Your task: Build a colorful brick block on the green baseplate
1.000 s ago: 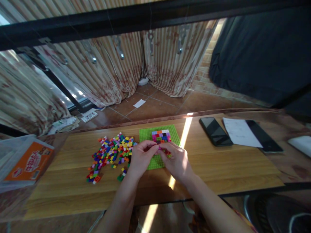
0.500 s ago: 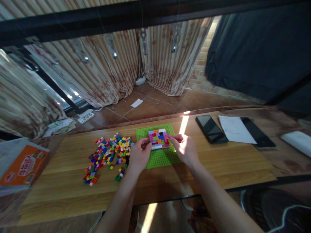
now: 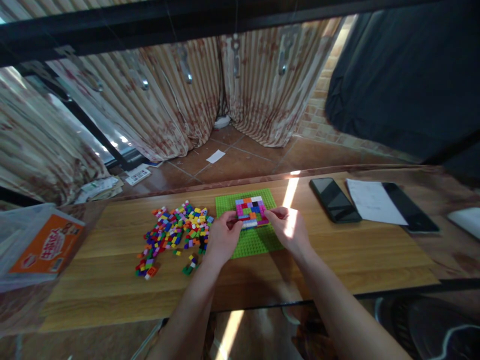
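A layered build of colourful toy bricks (image 3: 250, 209) sits on a green studded baseplate (image 3: 258, 245). My left hand (image 3: 224, 239) rests at the build's left edge, thumb and forefinger bent against its near left corner. At the right edge is my right hand (image 3: 291, 231), thumb and forefinger pinched together on a small pink brick that meets the build's side; the fingertips partly cover it. The build's top shows orange, white, black, blue, red and pink pieces. Left of my left hand spreads a pile of loose toy bricks (image 3: 180, 227).
A clear plastic box with an orange label (image 3: 50, 245) stands at the table's left end. On the right lie a black phone (image 3: 335, 200), a white paper sheet (image 3: 375, 202) and a dark flat device (image 3: 416, 212). The wooden tabletop (image 3: 360, 257) ends at a dark near edge.
My right hand has brought the pink brick from just off the build's right side up against it. My left hand stays at the left edge. The whole view has shifted slightly.
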`<state>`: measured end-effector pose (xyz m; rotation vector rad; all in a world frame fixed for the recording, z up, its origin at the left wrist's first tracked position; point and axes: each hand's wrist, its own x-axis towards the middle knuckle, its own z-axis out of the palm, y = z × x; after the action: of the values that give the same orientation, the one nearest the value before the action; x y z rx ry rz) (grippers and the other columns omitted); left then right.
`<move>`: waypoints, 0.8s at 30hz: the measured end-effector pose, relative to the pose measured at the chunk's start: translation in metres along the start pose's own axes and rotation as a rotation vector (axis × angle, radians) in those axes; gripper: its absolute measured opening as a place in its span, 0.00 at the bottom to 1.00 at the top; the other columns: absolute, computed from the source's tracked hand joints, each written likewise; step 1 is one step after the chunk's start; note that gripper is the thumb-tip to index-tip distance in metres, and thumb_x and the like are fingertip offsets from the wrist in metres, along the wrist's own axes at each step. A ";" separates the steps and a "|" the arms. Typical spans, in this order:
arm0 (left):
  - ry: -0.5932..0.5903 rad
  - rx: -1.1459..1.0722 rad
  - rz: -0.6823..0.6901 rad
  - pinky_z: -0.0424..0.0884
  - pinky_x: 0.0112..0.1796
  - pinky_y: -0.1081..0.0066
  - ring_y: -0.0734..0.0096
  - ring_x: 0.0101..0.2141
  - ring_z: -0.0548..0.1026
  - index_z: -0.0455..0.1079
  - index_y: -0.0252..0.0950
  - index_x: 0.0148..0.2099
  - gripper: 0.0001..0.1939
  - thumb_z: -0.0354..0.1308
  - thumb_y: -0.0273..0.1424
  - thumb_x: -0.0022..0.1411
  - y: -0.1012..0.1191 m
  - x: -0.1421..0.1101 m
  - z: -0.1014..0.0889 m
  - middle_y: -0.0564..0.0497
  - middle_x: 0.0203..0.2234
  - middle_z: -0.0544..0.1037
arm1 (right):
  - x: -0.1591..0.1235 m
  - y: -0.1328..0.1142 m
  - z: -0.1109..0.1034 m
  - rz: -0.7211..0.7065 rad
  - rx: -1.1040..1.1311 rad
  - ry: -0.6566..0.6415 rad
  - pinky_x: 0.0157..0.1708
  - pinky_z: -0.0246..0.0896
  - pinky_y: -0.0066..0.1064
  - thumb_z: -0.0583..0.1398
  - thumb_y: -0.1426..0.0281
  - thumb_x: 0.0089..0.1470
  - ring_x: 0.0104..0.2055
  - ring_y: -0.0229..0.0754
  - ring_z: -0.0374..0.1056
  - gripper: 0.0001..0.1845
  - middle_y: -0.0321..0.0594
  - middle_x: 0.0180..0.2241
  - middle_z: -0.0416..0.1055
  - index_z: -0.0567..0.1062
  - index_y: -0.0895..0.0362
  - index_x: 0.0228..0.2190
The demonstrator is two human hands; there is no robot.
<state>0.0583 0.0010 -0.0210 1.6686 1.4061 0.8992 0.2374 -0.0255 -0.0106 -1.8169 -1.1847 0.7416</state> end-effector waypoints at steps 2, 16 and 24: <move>0.002 0.012 -0.001 0.75 0.41 0.66 0.65 0.36 0.79 0.73 0.33 0.45 0.12 0.58 0.26 0.57 0.001 0.000 0.000 0.45 0.37 0.81 | -0.001 -0.001 0.000 -0.009 -0.005 0.006 0.24 0.58 0.29 0.60 0.59 0.50 0.27 0.42 0.71 0.17 0.43 0.24 0.77 0.80 0.60 0.28; 0.007 0.003 -0.022 0.74 0.40 0.66 0.65 0.35 0.79 0.74 0.32 0.44 0.11 0.59 0.24 0.57 0.006 -0.002 0.000 0.45 0.36 0.81 | 0.014 0.010 0.000 0.035 0.213 -0.033 0.21 0.54 0.29 0.65 0.57 0.41 0.23 0.41 0.68 0.19 0.42 0.21 0.76 0.82 0.61 0.27; 0.008 -0.012 -0.024 0.74 0.37 0.68 0.67 0.32 0.78 0.75 0.32 0.41 0.10 0.59 0.24 0.56 0.006 -0.001 0.001 0.46 0.33 0.81 | 0.018 0.015 0.002 0.059 0.239 -0.051 0.20 0.53 0.28 0.66 0.56 0.39 0.22 0.40 0.66 0.21 0.41 0.20 0.74 0.81 0.62 0.27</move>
<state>0.0612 -0.0009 -0.0161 1.6374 1.4204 0.9000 0.2497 -0.0112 -0.0252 -1.6482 -1.0301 0.9270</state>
